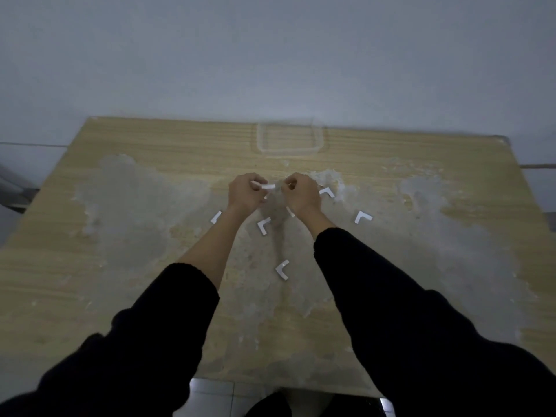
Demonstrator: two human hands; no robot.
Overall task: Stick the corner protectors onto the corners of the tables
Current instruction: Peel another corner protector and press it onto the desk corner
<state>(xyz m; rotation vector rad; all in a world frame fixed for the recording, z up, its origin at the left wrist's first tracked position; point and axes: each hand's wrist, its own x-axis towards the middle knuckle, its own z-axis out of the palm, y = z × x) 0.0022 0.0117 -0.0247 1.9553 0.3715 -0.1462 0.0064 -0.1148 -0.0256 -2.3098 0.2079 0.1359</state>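
Raised above a worn table, left hand pinching a white protector. Right hand curled close; grip unclear. 5 protectors lying below.

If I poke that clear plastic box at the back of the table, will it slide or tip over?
The clear box would probably slide, not tip: it looks low and wide, sitting flat on the table. It looks empty and thin-walled, so likely very light. The table's rough, patchy surface might make it catch a little.

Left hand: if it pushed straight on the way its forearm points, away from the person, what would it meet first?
Probably the clear plastic container at the far edge of the table. The left hand, holding a corner protector, points up-table and slightly right; only bare tabletop shows between, though height is unclear.
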